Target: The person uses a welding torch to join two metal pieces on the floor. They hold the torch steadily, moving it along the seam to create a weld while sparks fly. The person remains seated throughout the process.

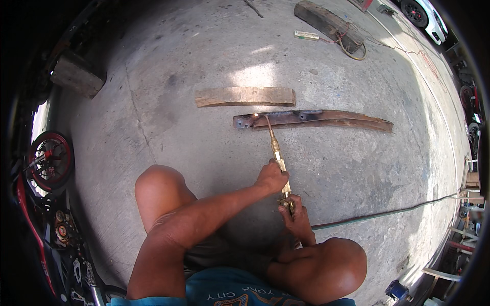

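My left hand [272,177] is wrapped round the body of a brass gas torch [276,148]. Lower down, my right hand [297,213] has its fingers closed on the valve end of the same torch. The torch's bent copper-coloured tip points away from me, over the left end of a long, rusty metal bar [332,118] on the floor. A small bright glow shows at the bar beside the tip. The metal near it is darkened, with a few holes or round marks along it. Just beyond lies a shorter wooden block [245,96].
A green hose [377,216] runs across the concrete floor to the right. Farther off lie a dark timber block [326,23] with a cable and a small box [306,35]. Another wooden block [76,76] stands at the left, near a motorcycle's red wheel [50,160].
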